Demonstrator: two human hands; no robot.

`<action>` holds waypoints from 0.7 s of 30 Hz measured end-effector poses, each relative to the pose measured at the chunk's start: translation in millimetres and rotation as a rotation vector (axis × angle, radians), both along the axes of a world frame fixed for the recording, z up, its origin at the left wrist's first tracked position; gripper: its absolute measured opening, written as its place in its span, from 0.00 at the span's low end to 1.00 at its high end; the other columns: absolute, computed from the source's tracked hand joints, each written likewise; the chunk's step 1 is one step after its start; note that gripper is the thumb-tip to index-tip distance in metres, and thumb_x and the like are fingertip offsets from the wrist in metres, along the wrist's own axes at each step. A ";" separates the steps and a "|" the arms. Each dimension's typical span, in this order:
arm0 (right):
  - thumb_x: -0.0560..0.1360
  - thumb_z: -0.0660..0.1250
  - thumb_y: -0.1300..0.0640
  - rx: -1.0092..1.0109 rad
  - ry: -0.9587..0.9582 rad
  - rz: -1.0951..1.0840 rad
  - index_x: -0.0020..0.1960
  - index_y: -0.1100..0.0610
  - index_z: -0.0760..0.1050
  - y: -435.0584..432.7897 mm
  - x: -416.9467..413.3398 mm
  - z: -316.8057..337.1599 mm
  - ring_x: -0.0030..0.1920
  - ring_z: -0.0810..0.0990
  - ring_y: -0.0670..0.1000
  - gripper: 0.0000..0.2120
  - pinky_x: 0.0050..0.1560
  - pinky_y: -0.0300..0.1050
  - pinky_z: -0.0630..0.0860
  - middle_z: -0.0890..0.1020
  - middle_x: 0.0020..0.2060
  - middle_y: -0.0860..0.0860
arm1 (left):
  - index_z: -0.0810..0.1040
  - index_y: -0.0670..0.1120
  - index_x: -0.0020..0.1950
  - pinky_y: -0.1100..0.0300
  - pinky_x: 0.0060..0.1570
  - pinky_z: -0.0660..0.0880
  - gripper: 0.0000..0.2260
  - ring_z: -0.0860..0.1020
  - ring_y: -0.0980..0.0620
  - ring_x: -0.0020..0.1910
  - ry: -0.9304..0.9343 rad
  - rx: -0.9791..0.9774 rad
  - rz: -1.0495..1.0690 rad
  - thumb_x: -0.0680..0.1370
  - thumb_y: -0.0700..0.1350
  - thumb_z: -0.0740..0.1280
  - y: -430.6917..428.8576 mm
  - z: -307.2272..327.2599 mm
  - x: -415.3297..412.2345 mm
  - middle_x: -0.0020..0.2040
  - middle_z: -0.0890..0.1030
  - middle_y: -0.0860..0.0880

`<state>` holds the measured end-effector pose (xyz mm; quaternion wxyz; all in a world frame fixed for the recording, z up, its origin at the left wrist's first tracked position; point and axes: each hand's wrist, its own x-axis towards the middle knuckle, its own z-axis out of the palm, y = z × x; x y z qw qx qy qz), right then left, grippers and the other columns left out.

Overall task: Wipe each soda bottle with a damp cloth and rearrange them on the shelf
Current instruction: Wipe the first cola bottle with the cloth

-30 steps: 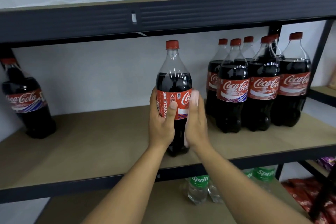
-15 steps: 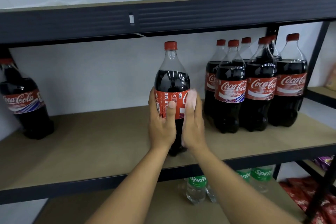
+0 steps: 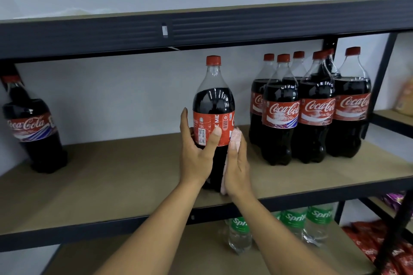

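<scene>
Cola bottle (image 3: 213, 100), smooth dark plastic with a red label, upright near the front edge of the matte brown shelf (image 3: 123, 174); my left hand (image 3: 196, 152) curls round its waist, and my right hand (image 3: 238, 167) presses a soft pink cloth (image 3: 237, 135) against it with straight fingers.

My left forearm (image 3: 156, 227) and right forearm (image 3: 274, 232) are bare, uncovered all the way down past the front edge of the shelf (image 3: 89, 233). Above that edge my left hand (image 3: 196, 157) and right hand (image 3: 238, 168) are bare too, with short, plain nails.
</scene>
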<state>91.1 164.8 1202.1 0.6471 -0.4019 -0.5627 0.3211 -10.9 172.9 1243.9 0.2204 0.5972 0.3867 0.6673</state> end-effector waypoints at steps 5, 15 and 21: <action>0.81 0.50 0.28 -0.006 -0.029 -0.039 0.83 0.37 0.55 -1.6 -1.4 -0.4 0.71 0.72 0.35 0.33 0.70 0.40 0.71 0.74 0.72 0.35 | 0.54 0.56 0.84 0.51 0.65 0.79 0.48 0.78 0.54 0.69 -0.067 -0.028 -0.230 0.71 0.67 0.74 15.2 9.7 -15.6 0.73 0.74 0.53; 0.80 0.53 0.25 0.115 -0.017 -0.060 0.83 0.40 0.54 12.0 -6.1 18.8 0.77 0.70 0.49 0.36 0.75 0.61 0.71 0.70 0.78 0.47 | 0.65 0.51 0.79 0.58 0.60 0.78 0.41 0.80 0.49 0.66 -0.108 0.033 -0.303 0.72 0.68 0.73 21.1 16.0 -14.7 0.68 0.79 0.54; 0.81 0.55 0.31 0.261 -0.174 -0.059 0.82 0.43 0.61 21.9 3.1 142.5 0.75 0.71 0.49 0.33 0.74 0.57 0.72 0.71 0.78 0.49 | 0.67 0.58 0.77 0.57 0.58 0.79 0.40 0.81 0.50 0.64 -0.131 0.009 -0.264 0.70 0.72 0.72 22.6 12.8 -10.0 0.65 0.81 0.56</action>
